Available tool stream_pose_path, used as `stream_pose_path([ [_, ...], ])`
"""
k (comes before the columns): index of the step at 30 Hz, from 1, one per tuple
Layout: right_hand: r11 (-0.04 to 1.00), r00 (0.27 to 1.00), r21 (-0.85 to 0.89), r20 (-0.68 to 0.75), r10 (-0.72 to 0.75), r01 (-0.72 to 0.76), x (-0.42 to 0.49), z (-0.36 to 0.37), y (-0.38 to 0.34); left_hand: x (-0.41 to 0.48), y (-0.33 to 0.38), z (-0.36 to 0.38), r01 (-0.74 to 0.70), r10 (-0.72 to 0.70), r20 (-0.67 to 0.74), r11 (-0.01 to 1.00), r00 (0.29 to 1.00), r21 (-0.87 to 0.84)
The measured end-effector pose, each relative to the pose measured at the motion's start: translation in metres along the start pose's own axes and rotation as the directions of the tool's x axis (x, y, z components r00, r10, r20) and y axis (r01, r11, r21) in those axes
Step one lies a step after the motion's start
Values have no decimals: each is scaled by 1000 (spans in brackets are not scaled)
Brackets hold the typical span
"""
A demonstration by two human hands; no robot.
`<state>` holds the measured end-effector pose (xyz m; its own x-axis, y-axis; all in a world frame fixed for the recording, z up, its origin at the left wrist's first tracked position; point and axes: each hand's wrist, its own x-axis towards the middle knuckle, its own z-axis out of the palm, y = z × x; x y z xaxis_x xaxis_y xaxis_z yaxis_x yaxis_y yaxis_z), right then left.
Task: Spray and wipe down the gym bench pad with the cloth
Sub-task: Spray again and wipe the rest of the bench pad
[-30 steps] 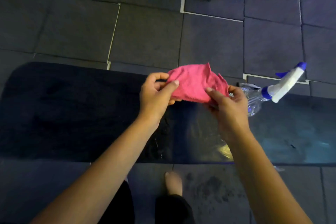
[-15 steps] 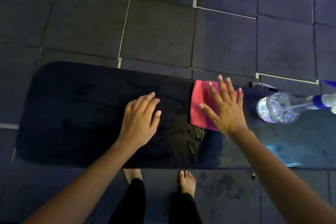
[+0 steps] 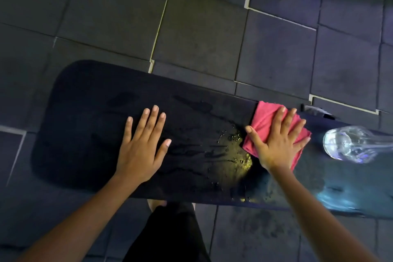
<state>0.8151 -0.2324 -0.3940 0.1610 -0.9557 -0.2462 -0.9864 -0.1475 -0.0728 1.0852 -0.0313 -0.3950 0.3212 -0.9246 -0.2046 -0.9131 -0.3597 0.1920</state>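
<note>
Pressing pink cloth (image 3: 264, 118) flat w/ spread R hand (image 3: 276, 144), L hand (image 3: 140, 151) flat on bench pad (image 3: 85, 112) (long axis L–R); clear bottle (image 3: 348, 144) just right of grip, contents unclear.

1. The dark padded bench (image 3: 85, 112) stands on a tiled floor (image 3: 191, 27).
2. On it lie a folded pink cloth (image 3: 263, 121), a clear bottle (image 3: 350, 144) and a flat left hand (image 3: 141, 149).
3. Droplets (image 3: 229, 155) glisten mid-bench.

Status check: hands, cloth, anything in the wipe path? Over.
Left hand flat on bench pad, open. Right hand pressing pink cloth flat on pad. Wet spray between hands; clear bottle lies on pad right of cloth.
</note>
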Motion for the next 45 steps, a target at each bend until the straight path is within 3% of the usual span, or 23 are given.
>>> stream_pose_path([
  [5, 985, 985, 47, -21, 170, -169, -11, 5, -35, 0, -1, 3, -4, 4, -29, 1000, 1000, -9],
  [10, 980, 983, 111, -53, 175, -168, -19, 12, -61, 0, -2, 4, -4, 3, -40, 1000, 999, -18],
  [17, 995, 998, 91, -48, -43, 48, -34, 16, -126, 1, -5, -2, -9, 0, -70, 991, 998, -132],
  [22, 982, 985, 76, -35, -170, 172, -39, 18, -162, -6, -42, -10, 214, -237, -122, 961, 964, -174],
  [27, 950, 954, 89, -8, -301, 301, -43, 29, -235, -21, -83, -15, 228, -243, -105, 964, 964, -139],
  [29, 931, 936, 102, -1, -353, 351, -44, 32, -265, -26, -95, -16, 288, -310, -125, 943, 943, -167],
  [39, 726, 724, 41, 50, -688, 687, -61, 44, -372, -74, -151, -13, 495, -583, -174, 785, 793, -374],
  [42, 582, 580, -9, 79, -810, 813, -70, 47, -390, -93, -162, -8, 475, -659, -78, 615, 748, -630],
  [45, 409, 411, -49, 138, -901, 911, -79, 48, -402, -104, -162, -10, 380, -696, 39, 342, 717, -859],
])
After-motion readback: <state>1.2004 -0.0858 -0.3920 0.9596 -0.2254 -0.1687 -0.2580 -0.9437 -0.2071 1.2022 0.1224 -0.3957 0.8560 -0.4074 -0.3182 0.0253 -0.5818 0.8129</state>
